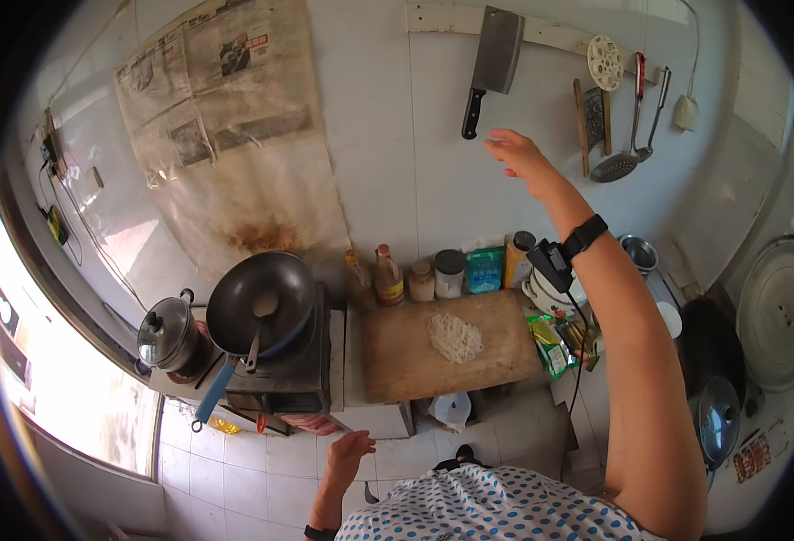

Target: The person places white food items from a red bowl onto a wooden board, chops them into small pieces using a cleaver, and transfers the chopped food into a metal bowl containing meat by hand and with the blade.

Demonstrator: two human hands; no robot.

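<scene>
My right hand (520, 160) is raised to the wall with its fingers apart and nothing in them. Its fingertips are just below and right of the black handle of a cleaver (498, 52), which hangs blade up from a wooden strip (442, 18). I cannot see contact between them. Low in front of my body, my left hand (348, 458) hangs loosely open and holds nothing. On the counter between my arms lies a wooden cutting board (397, 356). A small heap of pale, noodle-like strips (456, 338) rests on it.
At the left a dark wok (235, 293) with a ladle (264, 307) sits on the stove, beside a lidded pot (166, 334). Bottles and jars (449, 273) line the wall behind the board. A skimmer (615, 167) and a grater (594, 122) hang right of the cleaver.
</scene>
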